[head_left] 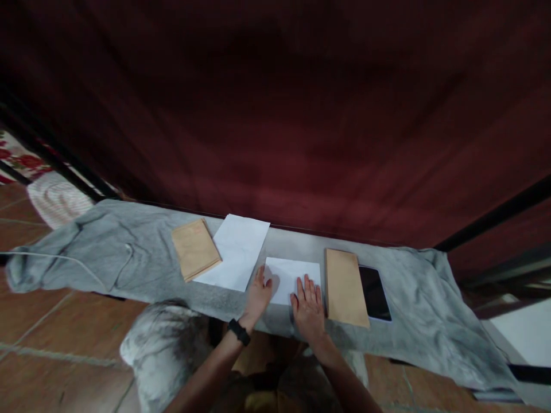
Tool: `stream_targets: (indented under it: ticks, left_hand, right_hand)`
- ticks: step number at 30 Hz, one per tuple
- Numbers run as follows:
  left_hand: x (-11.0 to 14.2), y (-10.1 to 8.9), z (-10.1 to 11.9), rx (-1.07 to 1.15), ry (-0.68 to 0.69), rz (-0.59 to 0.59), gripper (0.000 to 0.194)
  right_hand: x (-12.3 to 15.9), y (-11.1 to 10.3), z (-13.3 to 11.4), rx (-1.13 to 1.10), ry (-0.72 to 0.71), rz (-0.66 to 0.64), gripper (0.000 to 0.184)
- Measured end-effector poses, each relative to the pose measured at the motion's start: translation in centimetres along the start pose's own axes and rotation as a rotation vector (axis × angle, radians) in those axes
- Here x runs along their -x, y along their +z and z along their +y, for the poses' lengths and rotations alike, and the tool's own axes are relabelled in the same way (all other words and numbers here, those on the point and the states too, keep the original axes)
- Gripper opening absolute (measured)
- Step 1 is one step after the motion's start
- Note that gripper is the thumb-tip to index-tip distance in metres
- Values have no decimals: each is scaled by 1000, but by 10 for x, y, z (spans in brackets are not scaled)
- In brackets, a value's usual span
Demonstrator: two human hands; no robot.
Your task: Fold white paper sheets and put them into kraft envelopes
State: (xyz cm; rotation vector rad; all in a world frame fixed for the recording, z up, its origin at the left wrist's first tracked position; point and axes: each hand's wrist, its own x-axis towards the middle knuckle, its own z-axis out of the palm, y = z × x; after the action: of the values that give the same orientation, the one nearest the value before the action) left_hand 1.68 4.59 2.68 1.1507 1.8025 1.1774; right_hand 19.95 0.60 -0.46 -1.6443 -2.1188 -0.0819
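Observation:
A small white sheet of paper, possibly folded, lies flat on the grey cloth in front of me. My right hand rests palm down on its lower right part, fingers spread. At the sheet's left edge is my left hand, turned on its side with the thumb apart from the fingers; I see nothing in it. Larger white sheets lie just left of that hand, and a stack of brown envelopes overlaps their left side. Beside my right hand sits another brown envelope stack.
A dark-screened tablet is partly under the right envelope stack. Grey cloth covers the long narrow surface, with a white cable across its left end. Dark red fabric hangs along the far edge.

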Motion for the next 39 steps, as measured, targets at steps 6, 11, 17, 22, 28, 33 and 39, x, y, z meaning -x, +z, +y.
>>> stream_targets:
  ticks: [6,11,17,22,28,33,39]
  left_hand:
    - [-8,-6,15,197,-141,26,23]
    - [0,-11,25,339,-244,18,21]
    - [4,-17,21,426,-347,56,24]
    - [5,-16,24,492,-398,21,25]
    - [5,-22,37,652,-486,-176,26]
    - [13,-19,42,815,-617,-271,26]
    - [24,-5,42,765,-486,-328,25]
  right_hand:
    - [4,1,-2,-44,12,1,53]
    - [3,0,0,-49,6,10,53]
    - [8,-8,-11,-77,-51,-44,56]
    - [4,-14,-28,-93,-72,-155,61]
    - [-26,-45,-42,-347,59,-163,51]
    - [-58,-86,-48,-1021,376,-14,56]
    - [-68,-92,-45,-1529,685,87,62]
